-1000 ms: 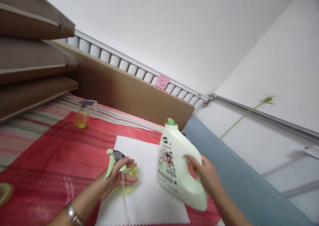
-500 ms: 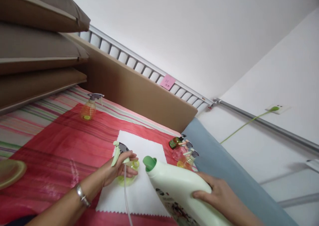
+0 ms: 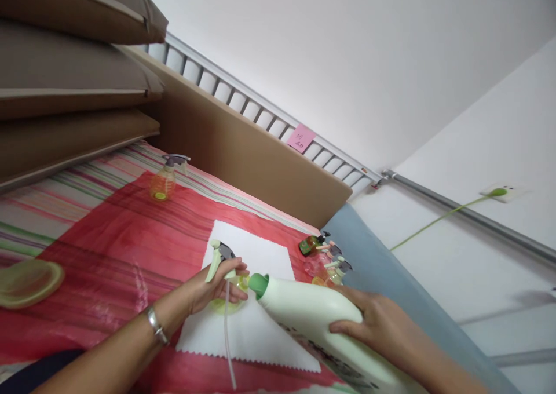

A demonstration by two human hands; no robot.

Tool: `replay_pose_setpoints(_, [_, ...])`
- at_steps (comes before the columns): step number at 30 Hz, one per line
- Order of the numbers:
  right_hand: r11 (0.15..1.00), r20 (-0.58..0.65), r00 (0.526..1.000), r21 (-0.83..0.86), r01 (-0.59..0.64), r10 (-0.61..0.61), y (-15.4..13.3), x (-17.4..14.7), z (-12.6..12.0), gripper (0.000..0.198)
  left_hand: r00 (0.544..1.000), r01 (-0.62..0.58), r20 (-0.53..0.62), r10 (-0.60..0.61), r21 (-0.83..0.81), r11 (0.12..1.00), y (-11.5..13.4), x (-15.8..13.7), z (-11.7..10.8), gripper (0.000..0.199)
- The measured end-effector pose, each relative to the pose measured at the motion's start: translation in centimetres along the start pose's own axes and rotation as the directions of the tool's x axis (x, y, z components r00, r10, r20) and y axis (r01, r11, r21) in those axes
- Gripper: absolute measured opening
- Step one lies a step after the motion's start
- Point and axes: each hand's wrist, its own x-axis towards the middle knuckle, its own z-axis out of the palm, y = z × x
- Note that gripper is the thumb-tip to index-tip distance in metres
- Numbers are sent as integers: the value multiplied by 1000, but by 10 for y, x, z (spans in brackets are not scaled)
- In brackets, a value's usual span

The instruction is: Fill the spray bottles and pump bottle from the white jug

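Note:
My left hand (image 3: 217, 287) has a trigger spray head (image 3: 220, 262) tucked at the thumb, pale green and grey, its clear dip tube (image 3: 227, 336) hanging down. The same hand's fingers reach around a translucent yellow-green spray bottle (image 3: 226, 306), partly hidden behind them. That bottle is on a white cloth (image 3: 256, 336) with zigzag edges. My right hand (image 3: 369, 324) grips a large pale green detergent bottle (image 3: 304, 308), tilted toward the left. Its green spout (image 3: 258, 285) is at the mouth of the yellow-green bottle; whether they touch I cannot tell, and no liquid stream shows.
An amber spray bottle (image 3: 163, 181) stands at the back left on the red cloth (image 3: 104, 249). Several bottles, including a dark pump bottle (image 3: 309, 244), group at the right. A yellow-green dish (image 3: 52, 284) lies left. Brown cushions (image 3: 78, 69) and a brown board (image 3: 243, 145) border the back.
The detergent bottle has tipped lower, and its green spout has come to the yellow-green bottle's mouth. The whole view has shifted slightly. Both hands keep their holds.

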Motion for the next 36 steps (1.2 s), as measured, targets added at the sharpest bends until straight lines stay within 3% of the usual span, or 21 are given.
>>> replay_pose_setpoints(16, [983,16,1000,-182,18,-16,-13,4,-21,48,1000,7,7,-7,17,1000,-1,0,1,44])
replay_pose_setpoints(25, [963,-3,988,-223,148,-153,-23,8,-32,35,999,33,12,-33,-4,999,-3,2,-1,44])
replay_pose_setpoints(36, [927,9,981,-326,184,-191,-26,7,-36,35,999,31,24,-31,6,1000,-5,3,-2,45])
